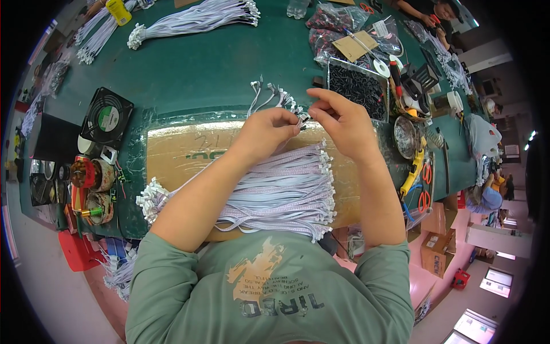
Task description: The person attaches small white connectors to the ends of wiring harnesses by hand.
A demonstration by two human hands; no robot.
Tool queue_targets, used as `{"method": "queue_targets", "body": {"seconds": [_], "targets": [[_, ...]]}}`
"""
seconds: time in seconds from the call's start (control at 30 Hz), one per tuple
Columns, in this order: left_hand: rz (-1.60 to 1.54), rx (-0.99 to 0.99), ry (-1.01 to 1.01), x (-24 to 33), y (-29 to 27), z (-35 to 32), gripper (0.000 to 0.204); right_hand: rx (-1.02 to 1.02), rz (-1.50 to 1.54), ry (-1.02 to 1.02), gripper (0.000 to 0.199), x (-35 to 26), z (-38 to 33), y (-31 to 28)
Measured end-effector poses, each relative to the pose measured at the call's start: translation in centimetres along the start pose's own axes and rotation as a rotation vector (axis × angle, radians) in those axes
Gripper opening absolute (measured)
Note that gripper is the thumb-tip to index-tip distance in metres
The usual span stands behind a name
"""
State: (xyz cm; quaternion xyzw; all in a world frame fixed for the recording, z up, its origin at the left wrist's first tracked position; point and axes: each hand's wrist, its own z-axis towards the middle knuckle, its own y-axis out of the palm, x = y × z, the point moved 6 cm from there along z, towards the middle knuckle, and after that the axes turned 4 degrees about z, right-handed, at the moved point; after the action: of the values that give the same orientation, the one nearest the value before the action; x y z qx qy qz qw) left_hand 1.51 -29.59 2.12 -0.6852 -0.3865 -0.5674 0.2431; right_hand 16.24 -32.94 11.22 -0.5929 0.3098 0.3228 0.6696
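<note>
A thick bundle of white ribbon-like cables [275, 192] with small white connectors at both ends lies in front of me. Above it, my left hand [268, 133] pinches the end of a white cable between thumb and fingers, with a white connector and a dark bit at the fingertips. My right hand [342, 121] meets it from the right, thumb and fingers curled close to that end; whatever they grip is too small to make out. Just beyond my hands lie several cable ends [268, 94] with dark leads. Small black pieces [355, 86] fill a clear tray beyond my right hand.
A cardboard sheet [177, 152] lies under the work on a green table [200, 74]. Left stand a black fan [107, 116] and tape rolls [103, 175]. Right lie a metal bowl [404, 137], a yellow cutter [412, 173] and orange-handled scissors [424, 200]. Another person [438, 14] works at far right.
</note>
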Motion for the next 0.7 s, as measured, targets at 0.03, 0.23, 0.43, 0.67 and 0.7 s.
{"method": "queue_targets", "body": {"seconds": [0.03, 0.23, 0.43, 0.67, 0.7], "targets": [[0.000, 0.001, 0.000, 0.00, 0.00, -0.02, 0.014, 0.000, 0.000, -0.001, 0.034, 0.34, 0.00, 0.25], [-0.058, 0.010, -0.008, -0.02, -0.04, -0.12, 0.016, 0.055, 0.097, -0.004, 0.034, 0.75, -0.12, 0.71], [-0.081, -0.001, 0.001, -0.10, 0.02, 0.04, 0.014, 0.060, 0.095, 0.002, 0.033, 0.74, -0.24, 0.85], [-0.057, 0.009, 0.010, -0.01, -0.06, 0.02, 0.012, 0.081, 0.129, 0.002, 0.034, 0.83, -0.49, 0.99], [-0.055, 0.007, 0.005, 0.05, -0.04, -0.03, 0.012, 0.089, 0.131, -0.007, 0.034, 0.83, -0.52, 1.00]]}}
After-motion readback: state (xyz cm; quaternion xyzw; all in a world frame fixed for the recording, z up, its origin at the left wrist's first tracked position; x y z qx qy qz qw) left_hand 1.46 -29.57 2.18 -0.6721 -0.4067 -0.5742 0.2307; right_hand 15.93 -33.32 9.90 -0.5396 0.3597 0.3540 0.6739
